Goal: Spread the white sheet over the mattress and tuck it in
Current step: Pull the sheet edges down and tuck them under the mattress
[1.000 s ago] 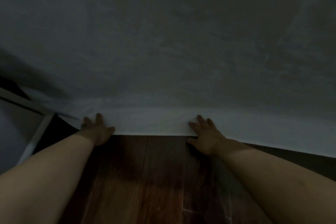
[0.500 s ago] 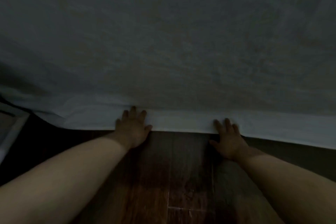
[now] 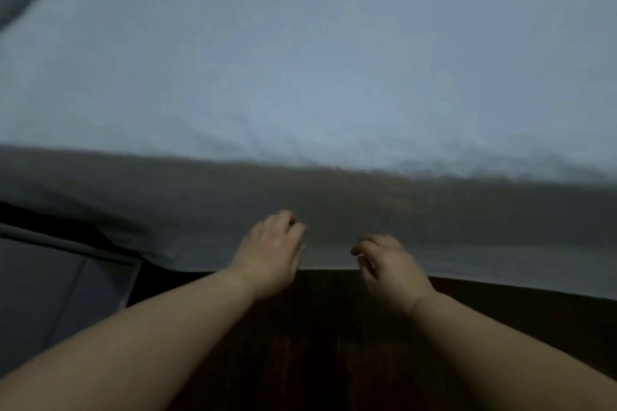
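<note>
Clearly, in the head view, the tucking step was in hand: the white sheet (image 3: 300, 60) was seen spread across the top of the mattress (image 3: 334, 197) and hanging down its near side, its lower hem ending just above the wooden floor (image 3: 334, 327). The left hand (image 3: 270, 253) was laid against the hanging cloth with its fingers (image 3: 287, 220) bent at the tips, while the right hand (image 3: 390, 264) was held just beside it with its fingers loosely curled at the hem; whether cloth was actually pinched by either hand could not be told through the blur and dim light. A grey panel (image 3: 50, 294) was seen at the lower left. The next move was judged to call for the hem to be gathered and pushed under the mattress, evenly, so that no slack was left. Compared with the earlier frames, the hands had been brought closer together and curled from flat, and more of the sheet's top had come into view.
</note>
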The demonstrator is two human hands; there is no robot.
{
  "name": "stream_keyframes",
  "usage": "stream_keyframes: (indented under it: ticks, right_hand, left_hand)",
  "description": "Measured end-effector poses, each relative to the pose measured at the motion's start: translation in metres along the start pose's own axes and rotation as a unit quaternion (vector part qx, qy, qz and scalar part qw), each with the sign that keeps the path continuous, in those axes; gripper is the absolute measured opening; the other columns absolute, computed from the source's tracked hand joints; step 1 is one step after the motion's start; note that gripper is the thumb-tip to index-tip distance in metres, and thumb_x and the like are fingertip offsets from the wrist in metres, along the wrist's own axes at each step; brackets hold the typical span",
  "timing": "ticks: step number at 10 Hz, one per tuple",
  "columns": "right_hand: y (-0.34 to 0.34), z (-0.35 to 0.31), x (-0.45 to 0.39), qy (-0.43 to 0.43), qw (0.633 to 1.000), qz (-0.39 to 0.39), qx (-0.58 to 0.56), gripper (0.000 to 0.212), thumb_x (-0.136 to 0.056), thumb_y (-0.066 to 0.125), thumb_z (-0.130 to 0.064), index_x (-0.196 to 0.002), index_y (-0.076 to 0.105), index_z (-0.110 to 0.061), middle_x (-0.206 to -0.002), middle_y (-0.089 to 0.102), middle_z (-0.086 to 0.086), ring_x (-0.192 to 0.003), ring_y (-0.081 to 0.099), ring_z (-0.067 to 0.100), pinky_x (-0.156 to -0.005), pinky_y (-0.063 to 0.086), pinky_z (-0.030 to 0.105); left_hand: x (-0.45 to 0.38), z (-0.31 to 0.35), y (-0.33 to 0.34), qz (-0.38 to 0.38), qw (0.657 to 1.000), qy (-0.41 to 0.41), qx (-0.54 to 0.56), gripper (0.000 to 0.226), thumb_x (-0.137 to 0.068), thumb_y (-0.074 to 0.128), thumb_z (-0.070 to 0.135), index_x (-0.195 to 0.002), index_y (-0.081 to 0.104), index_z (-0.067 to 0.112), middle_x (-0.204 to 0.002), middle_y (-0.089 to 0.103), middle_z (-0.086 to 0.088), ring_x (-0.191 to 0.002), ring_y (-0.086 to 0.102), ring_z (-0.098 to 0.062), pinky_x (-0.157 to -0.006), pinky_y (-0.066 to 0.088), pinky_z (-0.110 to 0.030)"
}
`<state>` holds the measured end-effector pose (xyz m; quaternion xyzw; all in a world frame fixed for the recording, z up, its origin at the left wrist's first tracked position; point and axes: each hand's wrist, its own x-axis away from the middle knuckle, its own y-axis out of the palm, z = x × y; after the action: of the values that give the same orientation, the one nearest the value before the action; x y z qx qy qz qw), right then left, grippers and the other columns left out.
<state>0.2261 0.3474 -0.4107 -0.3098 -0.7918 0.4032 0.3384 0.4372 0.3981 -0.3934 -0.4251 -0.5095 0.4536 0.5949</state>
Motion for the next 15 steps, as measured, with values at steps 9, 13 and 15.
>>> stream_keyframes:
  ticks: [9, 13, 15]
  right_hand:
    - [-0.228, -0.024, -0.226, 0.302, 0.949, 0.074, 0.053, 0.069, -0.094, 0.034, -0.053, -0.150, 0.020, -0.015, -0.157, 0.018, 0.015, -0.143, 0.018, 0.038, -0.116, 0.020, 0.045]
    - [-0.149, -0.187, -0.377, 0.333, 0.930, 0.097, 0.123, 0.079, -0.089, 0.021, -0.068, -0.149, 0.021, -0.017, -0.157, 0.014, 0.020, -0.140, 0.021, 0.043, -0.111, 0.022, 0.061]
    - [-0.127, -0.319, -0.483, 0.106, 0.983, -0.076, 0.132, 0.077, -0.089, 0.012, -0.069, -0.151, -0.011, -0.030, -0.159, -0.021, 0.005, -0.145, -0.019, 0.037, -0.116, -0.005, 0.058]
  left_hand:
    - [-0.218, -0.133, -0.194, -0.121, 0.969, -0.204, 0.065, 0.064, -0.097, 0.019, 0.055, -0.152, -0.005, 0.032, -0.159, -0.019, 0.001, -0.147, -0.015, -0.025, -0.118, -0.007, -0.047]
    - [-0.082, -0.468, -0.161, -0.077, 0.767, -0.617, 0.158, 0.100, -0.074, 0.015, 0.086, -0.152, -0.006, 0.027, -0.160, -0.006, -0.003, -0.146, 0.000, -0.032, -0.112, 0.016, -0.062]
    - [-0.146, -0.450, -0.200, 0.020, 0.880, -0.464, 0.097, 0.065, -0.098, 0.026, 0.049, -0.153, 0.006, 0.021, -0.159, 0.004, -0.006, -0.144, 0.013, -0.028, -0.119, 0.013, -0.043]
